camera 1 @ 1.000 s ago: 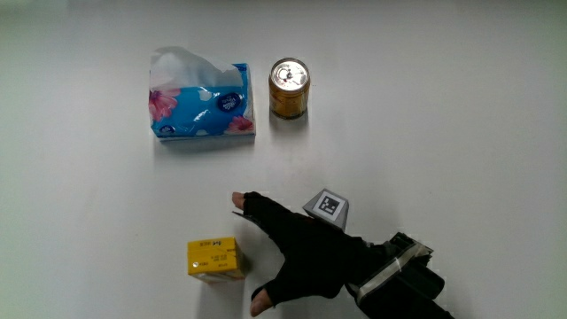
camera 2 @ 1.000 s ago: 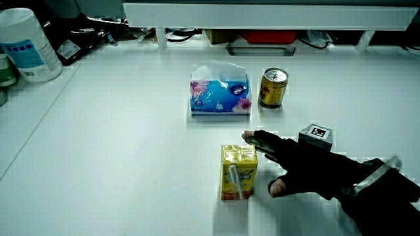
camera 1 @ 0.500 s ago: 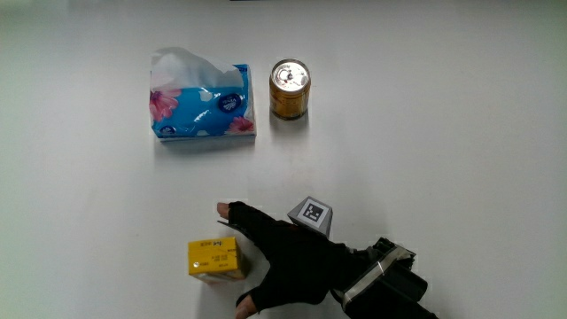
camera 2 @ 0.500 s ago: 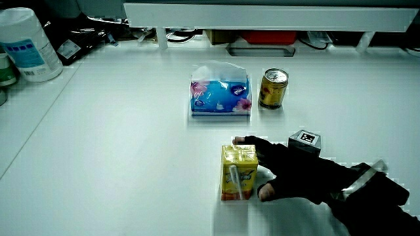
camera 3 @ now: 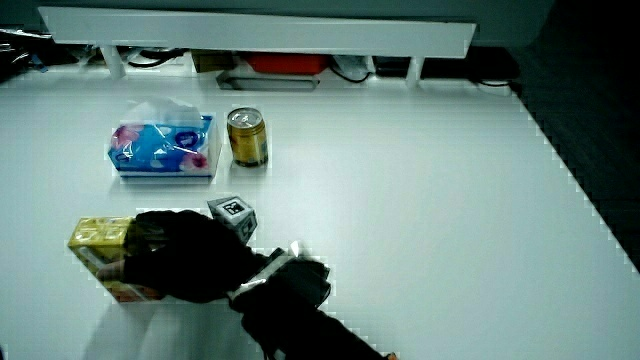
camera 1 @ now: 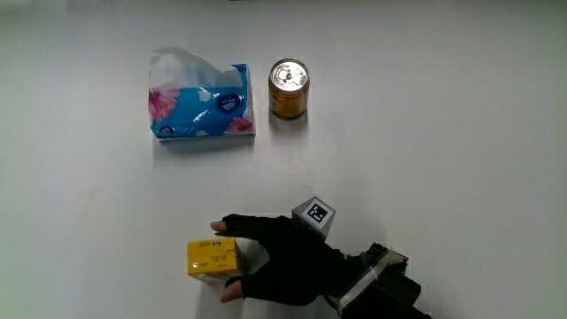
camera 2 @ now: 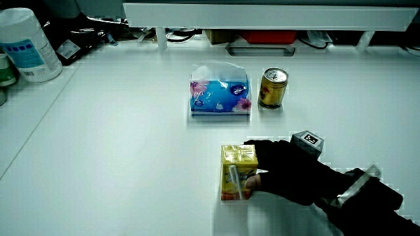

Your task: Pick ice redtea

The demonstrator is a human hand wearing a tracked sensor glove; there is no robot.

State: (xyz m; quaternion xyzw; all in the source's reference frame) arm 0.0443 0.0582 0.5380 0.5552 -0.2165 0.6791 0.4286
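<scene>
The ice red tea is a small yellow carton standing upright on the white table, nearer to the person than the tissue pack. Both side views show it too. The gloved hand is wrapped around the carton, with fingers over the side away from the person and the thumb on the near side. The patterned cube sits on the hand's back. In a side view the hand hides part of the carton. The carton still rests on the table.
A blue flowered tissue pack and a gold drink can stand side by side farther from the person. A white tub stands at the table's edge. A low partition borders the table.
The hand slid across the table to the yellow carton and its fingers and thumb closed around it. The carton, tissue pack and can have not moved.
</scene>
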